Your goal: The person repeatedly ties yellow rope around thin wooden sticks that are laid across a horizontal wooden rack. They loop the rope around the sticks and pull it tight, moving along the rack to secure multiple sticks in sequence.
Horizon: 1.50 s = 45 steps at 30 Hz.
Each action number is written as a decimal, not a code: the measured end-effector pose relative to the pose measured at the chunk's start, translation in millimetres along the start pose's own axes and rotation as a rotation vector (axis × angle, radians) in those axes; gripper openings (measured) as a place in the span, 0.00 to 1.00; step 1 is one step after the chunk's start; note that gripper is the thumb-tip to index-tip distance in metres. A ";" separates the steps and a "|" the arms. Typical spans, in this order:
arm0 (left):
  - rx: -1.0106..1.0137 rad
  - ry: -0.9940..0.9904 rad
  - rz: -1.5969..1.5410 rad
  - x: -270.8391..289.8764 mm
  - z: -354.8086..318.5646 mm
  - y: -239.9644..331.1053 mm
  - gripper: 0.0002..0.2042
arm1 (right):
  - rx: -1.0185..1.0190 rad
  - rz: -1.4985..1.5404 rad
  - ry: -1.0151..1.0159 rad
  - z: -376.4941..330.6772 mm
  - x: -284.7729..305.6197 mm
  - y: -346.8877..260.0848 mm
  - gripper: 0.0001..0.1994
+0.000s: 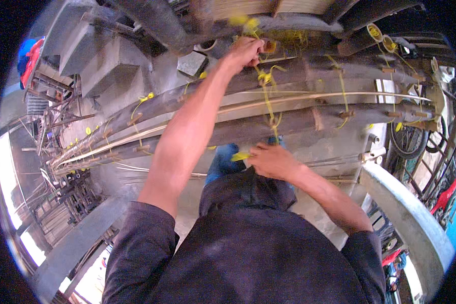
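Note:
Two long dark bamboo poles [294, 119] run side by side across the view, with thin pale strips [309, 96] lying lengthwise between them. A yellow plastic cord [269, 104] spans both poles and is knotted on the far one. My left hand [245, 52] reaches past the far pole, closed in a fist on the yellow cord; a blurred yellow bunch shows just beyond it. Close to my body, on the near side of the poles, my right hand [271, 161] is closed on a yellow cord end [240, 156] that sticks out to its left.
More yellow ties [342, 83] and short wooden pegs [141, 148] are spaced along the poles. Concrete blocks [104, 66] stand at the far left. A bicycle wheel [409, 136] is at the right. Large dark poles [157, 23] lie beyond.

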<state>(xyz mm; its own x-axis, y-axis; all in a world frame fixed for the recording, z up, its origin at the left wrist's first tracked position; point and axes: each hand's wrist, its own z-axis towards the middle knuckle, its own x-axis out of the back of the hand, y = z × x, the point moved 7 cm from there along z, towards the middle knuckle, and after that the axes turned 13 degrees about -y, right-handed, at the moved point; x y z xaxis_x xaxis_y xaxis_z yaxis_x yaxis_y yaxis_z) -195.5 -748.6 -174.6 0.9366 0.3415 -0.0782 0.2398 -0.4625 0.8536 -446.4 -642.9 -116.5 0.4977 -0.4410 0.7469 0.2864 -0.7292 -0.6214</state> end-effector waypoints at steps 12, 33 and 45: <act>-0.210 0.045 0.669 76.6 -252.0 -5.8 0.18 | -0.507 0.729 0.336 75.0 25.8 -63.8 0.12; -0.245 0.315 0.533 45.4 -258.7 -47.2 0.17 | -0.185 0.251 0.161 153.3 -20.8 -68.1 0.08; -0.004 0.144 0.509 168.0 -137.5 -45.8 0.16 | -0.028 0.220 0.198 131.4 22.4 -120.8 0.29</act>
<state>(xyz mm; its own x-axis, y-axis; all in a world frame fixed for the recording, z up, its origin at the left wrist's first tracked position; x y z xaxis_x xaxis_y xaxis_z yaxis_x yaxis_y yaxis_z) -84.2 -557.6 -156.0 0.8896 0.1836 0.4182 -0.2373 -0.5964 0.7668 -362.2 -495.9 -55.7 0.3755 -0.6813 0.6284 0.1655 -0.6178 -0.7687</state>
